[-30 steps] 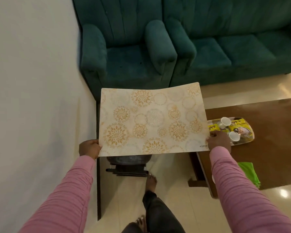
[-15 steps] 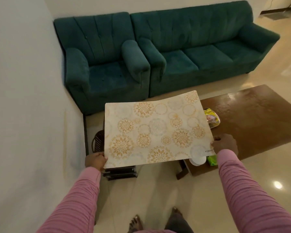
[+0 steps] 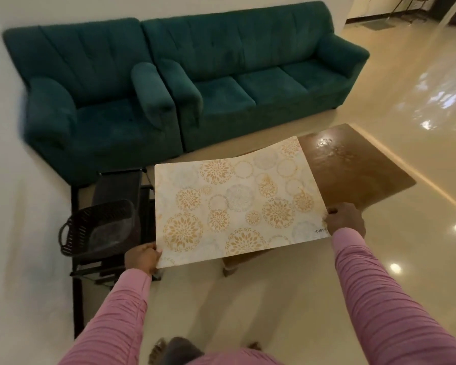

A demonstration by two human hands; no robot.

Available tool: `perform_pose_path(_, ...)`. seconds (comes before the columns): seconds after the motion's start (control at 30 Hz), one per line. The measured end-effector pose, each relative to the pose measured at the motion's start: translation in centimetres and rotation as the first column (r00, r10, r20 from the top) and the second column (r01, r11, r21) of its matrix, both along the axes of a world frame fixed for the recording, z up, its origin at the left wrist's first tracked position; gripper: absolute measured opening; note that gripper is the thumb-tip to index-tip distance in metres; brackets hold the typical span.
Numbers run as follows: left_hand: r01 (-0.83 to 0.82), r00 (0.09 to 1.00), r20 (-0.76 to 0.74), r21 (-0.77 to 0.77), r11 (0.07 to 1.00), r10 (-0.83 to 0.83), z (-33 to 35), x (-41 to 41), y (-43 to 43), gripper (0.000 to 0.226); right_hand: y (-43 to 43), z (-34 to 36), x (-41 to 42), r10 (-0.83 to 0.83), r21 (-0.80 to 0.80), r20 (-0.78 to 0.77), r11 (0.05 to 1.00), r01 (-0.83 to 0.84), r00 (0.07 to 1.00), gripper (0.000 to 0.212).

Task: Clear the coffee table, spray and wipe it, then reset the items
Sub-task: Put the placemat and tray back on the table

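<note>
Coffee table [image 3: 353, 167] partly hidden by patterned mat [image 3: 234, 201], pinched at near corners by left hand [image 3: 141, 256] and right hand [image 3: 345, 219], seemingly to keep it level.

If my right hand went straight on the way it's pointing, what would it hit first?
Likely the coffee table. Your right hand, gripping the patterned mat at its corner, points forward over the table's near edge. Its height above the top is unclear, so it may pass over.
</note>
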State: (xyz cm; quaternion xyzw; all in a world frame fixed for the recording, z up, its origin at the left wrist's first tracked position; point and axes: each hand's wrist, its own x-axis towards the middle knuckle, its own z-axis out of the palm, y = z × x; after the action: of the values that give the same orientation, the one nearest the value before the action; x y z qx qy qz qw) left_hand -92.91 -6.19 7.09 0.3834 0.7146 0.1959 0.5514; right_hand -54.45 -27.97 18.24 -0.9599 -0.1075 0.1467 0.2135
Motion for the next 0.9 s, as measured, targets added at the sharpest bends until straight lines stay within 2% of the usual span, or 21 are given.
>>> perform_pose_path(0.1, 0.012, 1.0, -0.02, -0.067, 0.998, -0.013, -2.7, 3.8, -1.3, 0.024, -2.8, 0.1, 3.9, -0.014, -0.01, -0.005, 1.0, 0.014, 1.0, 0.027)
perform_pose_path(0.17, 0.008, 1.0, -0.013, -0.059, 0.998, -0.009, -3.0, 6.6, -2.2, 0.026, -4.1, -0.1, 6.1, -0.037, -0.014, -0.006, 0.999, 0.037, 0.999, 0.026)
perform_pose_path(0.27, 0.026, 1.0, -0.016, -0.042, 0.999, -0.027, 0.1, 11.8, -4.0, 0.031, -5.7, -0.7, 9.3, -0.081, -0.015, -0.005, 0.997, 0.08, 0.997, 0.025)
perform_pose_path(0.37, 0.083, 0.996, -0.009, -0.063, 0.995, -0.084, 0.4, 16.2, -4.2, 0.029, -6.9, -1.4, 12.2, -0.121, -0.032, 0.008, 0.992, 0.121, 0.993, 0.025)
perform_pose_path(0.53, 0.12, 0.992, -0.024, -0.133, 0.984, -0.125, -7.8, 23.0, -1.1, 0.026, -7.5, -2.1, 18.8, -0.183, -0.057, 0.007, 0.982, 0.183, 0.983, 0.027)
perform_pose_path(0.6, 0.144, 0.986, -0.068, -0.123, 0.982, -0.153, -4.4, 26.8, -2.4, 0.021, -7.3, -2.0, 21.6, -0.192, -0.07, 0.009, 0.979, 0.192, 0.981, 0.026)
perform_pose_path(0.67, 0.17, 0.974, -0.131, -0.121, 0.978, -0.185, -4.0, 30.3, -2.6, 0.026, -6.8, -2.0, 24.4, -0.206, -0.097, 0.014, 0.974, 0.207, 0.978, 0.025)
perform_pose_path(0.77, 0.272, 0.955, -0.081, -0.159, 0.949, -0.287, -5.9, 35.3, -1.4, 0.035, -5.7, -2.1, 28.8, -0.21, -0.119, 0.031, 0.97, 0.212, 0.977, 0.024)
perform_pose_path(0.9, 0.227, 0.964, -0.085, -0.223, 0.948, -0.251, -2.4, 40.2, -1.4, 0.033, -3.8, -2.3, 33.6, -0.167, -0.187, 0.025, 0.968, 0.169, 0.986, 0.027)
